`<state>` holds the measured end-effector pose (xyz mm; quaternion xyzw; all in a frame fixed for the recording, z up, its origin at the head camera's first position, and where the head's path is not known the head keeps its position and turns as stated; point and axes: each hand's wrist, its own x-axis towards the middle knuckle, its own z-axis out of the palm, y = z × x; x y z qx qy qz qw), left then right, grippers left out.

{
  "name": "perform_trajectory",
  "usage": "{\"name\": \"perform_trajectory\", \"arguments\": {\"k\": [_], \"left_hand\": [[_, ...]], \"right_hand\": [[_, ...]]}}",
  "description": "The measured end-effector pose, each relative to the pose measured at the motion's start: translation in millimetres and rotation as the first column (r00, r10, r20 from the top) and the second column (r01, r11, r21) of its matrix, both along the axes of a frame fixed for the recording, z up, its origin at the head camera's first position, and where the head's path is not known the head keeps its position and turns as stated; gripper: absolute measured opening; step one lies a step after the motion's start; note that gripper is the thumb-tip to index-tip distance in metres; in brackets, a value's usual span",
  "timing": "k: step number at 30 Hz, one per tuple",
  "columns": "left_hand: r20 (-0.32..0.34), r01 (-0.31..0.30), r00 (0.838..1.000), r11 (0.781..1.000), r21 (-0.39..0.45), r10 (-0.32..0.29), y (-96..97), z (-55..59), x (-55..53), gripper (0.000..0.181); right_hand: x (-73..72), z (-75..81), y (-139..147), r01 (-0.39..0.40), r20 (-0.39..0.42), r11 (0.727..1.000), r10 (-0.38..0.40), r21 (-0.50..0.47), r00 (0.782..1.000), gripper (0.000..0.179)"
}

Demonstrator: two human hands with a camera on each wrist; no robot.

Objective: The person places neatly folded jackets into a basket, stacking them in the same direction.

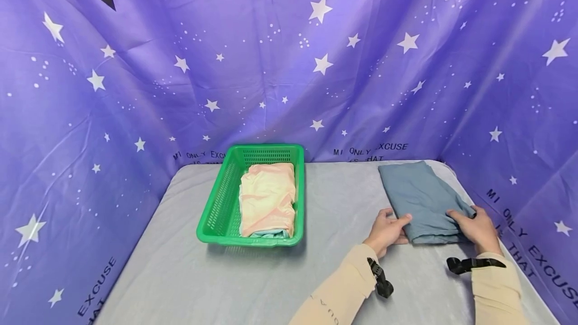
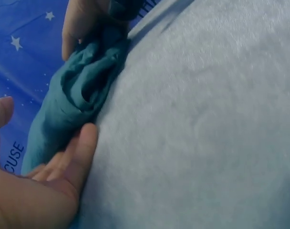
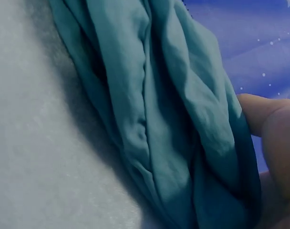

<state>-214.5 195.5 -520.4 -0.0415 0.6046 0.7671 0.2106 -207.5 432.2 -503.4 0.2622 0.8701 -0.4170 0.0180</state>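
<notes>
A folded blue-grey garment (image 1: pixel 417 202) lies at the right side of the table; its exact kind is hidden by the folds. My left hand (image 1: pixel 387 229) is at its near left corner. In the left wrist view the left fingers (image 2: pixel 71 160) reach along the lower edge of the cloth, with the thumb standing apart. At the near right side, my right hand (image 1: pixel 477 227) grips the garment, thumb on top and the other fingers mostly hidden. Loose layered folds (image 3: pixel 150 119) along the near edge fill the right wrist view.
A green plastic basket (image 1: pixel 208 222) stands left of the middle on the grey-covered table (image 1: pixel 336 214). Inside it lies a folded pale pink cloth (image 1: pixel 267 197) over a light teal one (image 1: pixel 271 233). Purple star-printed curtains (image 1: pixel 253 74) enclose the back and both sides.
</notes>
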Motion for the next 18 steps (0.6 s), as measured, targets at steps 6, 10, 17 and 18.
{"name": "perform_trajectory", "arguments": {"k": [6,10,17,18], "left_hand": [[-0.002,0.002,1.000,0.999,0.044,-0.002,-1.0,-7.9,-3.8,0.042],[-0.014,0.009,1.000,0.998,0.056,-0.008,-2.0,-11.6,-6.5,0.044],[-0.011,0.063,0.998,0.979,0.193,-0.063,-7.5,-19.2,-13.9,0.038],[-0.007,0.070,0.998,0.976,0.207,-0.070,-8.4,-20.0,-14.6,0.041]], "right_hand": [[-5.4,-0.1,5.2,-0.075,0.104,0.997,0.074,0.002,0.992,0.104],[-5.0,0.5,5.3,-0.097,0.110,0.995,0.099,-0.018,0.989,0.105],[1.7,1.1,-1.2,-0.192,0.084,0.978,0.198,-0.082,0.977,0.104],[2.3,1.5,-3.3,-0.200,0.081,0.977,0.206,-0.074,0.975,0.104]]}}
